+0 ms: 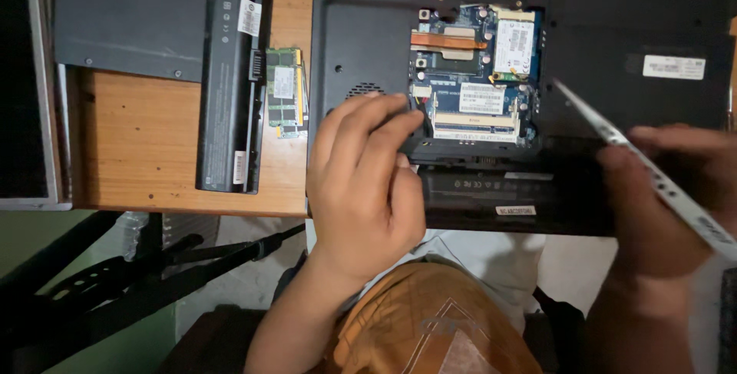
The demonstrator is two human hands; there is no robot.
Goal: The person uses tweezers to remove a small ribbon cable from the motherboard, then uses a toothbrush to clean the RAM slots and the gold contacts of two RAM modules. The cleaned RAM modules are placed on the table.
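Laptop [614, 44] sits upside down between both hands, access panel off, blue circuit board [472, 74] showing. Left hand [365, 182] lies fingers-spread on its near edge, holding nothing. Right hand [664, 205] pinches a thin silver tool [637, 155]. Battery [230, 74] and memory sticks [285, 94] lie left of it; desk edge runs just below.

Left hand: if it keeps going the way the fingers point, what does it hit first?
Likely the exposed circuit board in the open bay of the upturned laptop. The left hand points up and right toward it; depth is unclear.

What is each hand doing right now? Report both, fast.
Left hand: curled, fingertips on the upturned laptop beside its open bay, gripping nothing.
Right hand: closed around a thin grey panel.
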